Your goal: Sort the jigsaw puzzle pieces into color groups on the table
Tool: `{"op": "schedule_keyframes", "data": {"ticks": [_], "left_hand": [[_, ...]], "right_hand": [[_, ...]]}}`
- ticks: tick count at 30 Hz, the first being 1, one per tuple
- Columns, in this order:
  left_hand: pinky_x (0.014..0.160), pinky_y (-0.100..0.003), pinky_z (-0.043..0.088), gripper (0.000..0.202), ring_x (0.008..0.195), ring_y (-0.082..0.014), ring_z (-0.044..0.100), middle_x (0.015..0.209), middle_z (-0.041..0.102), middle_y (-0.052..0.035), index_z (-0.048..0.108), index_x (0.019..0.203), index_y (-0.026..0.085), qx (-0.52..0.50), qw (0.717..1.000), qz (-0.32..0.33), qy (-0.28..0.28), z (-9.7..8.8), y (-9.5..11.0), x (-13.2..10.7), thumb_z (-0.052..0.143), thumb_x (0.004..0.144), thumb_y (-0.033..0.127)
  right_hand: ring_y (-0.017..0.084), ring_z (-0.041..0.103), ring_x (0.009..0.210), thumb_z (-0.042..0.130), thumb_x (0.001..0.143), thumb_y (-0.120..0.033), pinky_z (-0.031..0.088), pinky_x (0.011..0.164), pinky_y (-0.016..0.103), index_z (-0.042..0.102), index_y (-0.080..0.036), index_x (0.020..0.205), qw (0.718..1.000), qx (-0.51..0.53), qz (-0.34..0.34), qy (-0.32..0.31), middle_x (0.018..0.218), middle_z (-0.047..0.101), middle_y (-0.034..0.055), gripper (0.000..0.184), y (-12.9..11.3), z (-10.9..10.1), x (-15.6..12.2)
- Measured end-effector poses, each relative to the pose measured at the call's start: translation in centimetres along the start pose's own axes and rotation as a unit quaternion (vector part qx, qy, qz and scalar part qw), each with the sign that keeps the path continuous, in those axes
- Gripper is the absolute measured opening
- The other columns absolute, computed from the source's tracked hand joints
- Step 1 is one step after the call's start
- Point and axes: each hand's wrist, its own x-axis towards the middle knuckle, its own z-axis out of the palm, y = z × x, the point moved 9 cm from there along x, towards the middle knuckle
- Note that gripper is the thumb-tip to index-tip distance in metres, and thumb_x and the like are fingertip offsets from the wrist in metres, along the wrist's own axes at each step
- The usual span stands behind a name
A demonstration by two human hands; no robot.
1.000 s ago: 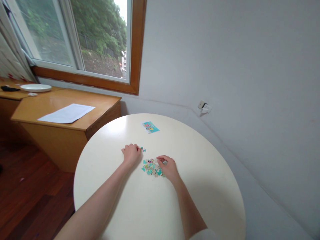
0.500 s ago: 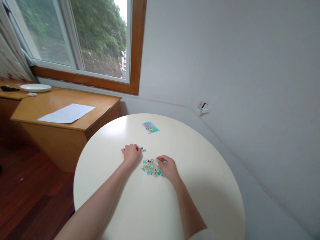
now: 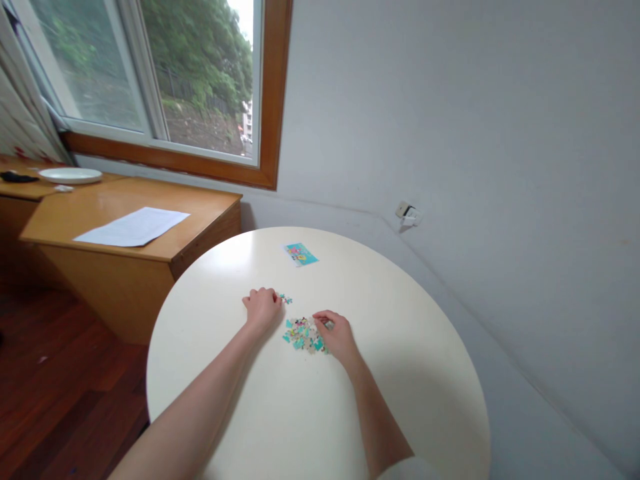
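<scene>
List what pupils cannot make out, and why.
Head view:
Beneath bare left hand: hidden by it.
Whether bare right hand grips anything: too small.
Number of small teal, beige jigsaw pieces: overlapping.
Rectangular blue printed card, details: too small.
Round white table, near edge: cut by frame.

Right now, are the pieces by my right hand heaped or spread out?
Heaped, loosely: the pieces overlap in one patch on the table, beside your right hand.
</scene>
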Motion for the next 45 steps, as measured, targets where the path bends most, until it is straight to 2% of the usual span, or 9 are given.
{"op": "schedule_keyframes", "data": {"ticks": [11,16,22,25,30,35,38,42,45], "left_hand": [[0.076,-0.042,0.033,0.027,0.094,-0.0314,0.050,0.090,0.066,-0.0136,0.066,0.072,0.017,-0.010,1.000,0.003,-0.002,-0.1,0.1,-0.1,0.041,0.078,0.028],[0.077,-0.042,0.033,0.028,0.095,-0.0308,0.050,0.092,0.066,-0.0127,0.066,0.075,0.017,0.004,1.000,-0.008,-0.011,0.0,0.0,-0.1,0.040,0.078,0.027],[0.077,-0.042,0.033,0.028,0.095,-0.0305,0.050,0.090,0.066,-0.0125,0.067,0.074,0.017,-0.005,1.000,-0.012,-0.007,0.0,0.0,-0.1,0.041,0.077,0.028],[0.077,-0.042,0.032,0.027,0.094,-0.0305,0.050,0.088,0.067,-0.0121,0.067,0.073,0.018,-0.015,1.000,-0.013,-0.004,0.0,0.0,-0.2,0.042,0.076,0.028],[0.077,-0.042,0.032,0.028,0.093,-0.0307,0.049,0.083,0.068,-0.0120,0.067,0.071,0.018,-0.027,1.000,-0.014,0.003,-0.1,-0.1,-0.2,0.042,0.075,0.029],[0.078,-0.043,0.032,0.028,0.093,-0.0313,0.050,0.083,0.068,-0.0123,0.067,0.072,0.017,-0.031,0.999,-0.013,0.004,-0.2,0.0,-0.2,0.042,0.076,0.030],[0.078,-0.042,0.031,0.028,0.094,-0.0311,0.050,0.083,0.068,-0.0122,0.067,0.072,0.017,-0.032,0.999,-0.014,0.001,-0.2,-0.1,-0.2,0.042,0.076,0.030],[0.077,-0.042,0.031,0.029,0.093,-0.0307,0.050,0.082,0.068,-0.0119,0.066,0.071,0.018,-0.027,1.000,-0.013,0.001,-0.2,0.0,-0.2,0.041,0.076,0.030],[0.077,-0.042,0.032,0.029,0.093,-0.0305,0.050,0.083,0.068,-0.0120,0.067,0.071,0.018,-0.020,1.000,-0.014,0.003,-0.3,0.0,-0.3,0.041,0.076,0.030]], "right_hand": [[0.016,0.060,0.069,0.053,0.071,-0.021,0.047,0.071,0.029,0.067,-0.019,0.075,1.000,0.007,-0.003,0.016,0.073,0.067,0.0022,0.015,0.0,-0.2,0.0],[0.016,0.056,0.075,0.055,0.072,-0.016,0.045,0.075,0.031,0.068,-0.020,0.076,0.997,-0.057,-0.056,0.020,0.075,0.063,0.0029,0.014,-0.9,-0.3,-0.1],[0.019,0.053,0.089,0.062,0.075,-0.031,0.041,0.084,0.034,0.071,-0.028,0.086,0.986,-0.147,-0.079,-0.029,0.091,0.061,0.0043,0.015,-2.1,0.4,-0.6],[0.019,0.053,0.092,0.060,0.077,-0.033,0.038,0.086,0.037,0.071,-0.030,0.089,0.983,-0.165,-0.070,-0.043,0.095,0.061,0.0038,0.017,-2.3,0.6,-0.7],[0.020,0.051,0.101,0.059,0.073,-0.022,0.034,0.091,0.040,0.067,-0.033,0.099,0.980,-0.176,-0.057,-0.080,0.107,0.060,0.0018,0.030,-2.2,1.0,-1.0],[0.020,0.049,0.105,0.056,0.067,-0.013,0.031,0.095,0.040,0.067,-0.035,0.098,0.977,-0.175,-0.056,-0.104,0.111,0.059,-0.0005,0.040,-2.1,1.2,-1.1],[0.020,0.050,0.105,0.056,0.069,-0.015,0.032,0.094,0.040,0.067,-0.034,0.100,0.977,-0.178,-0.054,-0.104,0.110,0.059,-0.0002,0.038,-2.1,1.2,-1.0],[0.020,0.051,0.104,0.059,0.074,-0.025,0.033,0.092,0.039,0.066,-0.034,0.102,0.976,-0.185,-0.061,-0.093,0.109,0.060,0.0007,0.031,-2.2,1.2,-1.0],[0.019,0.052,0.102,0.061,0.074,-0.028,0.034,0.091,0.038,0.067,-0.034,0.097,0.977,-0.185,-0.063,-0.088,0.107,0.060,0.0008,0.024,-2.4,1.1,-1.0]]}}
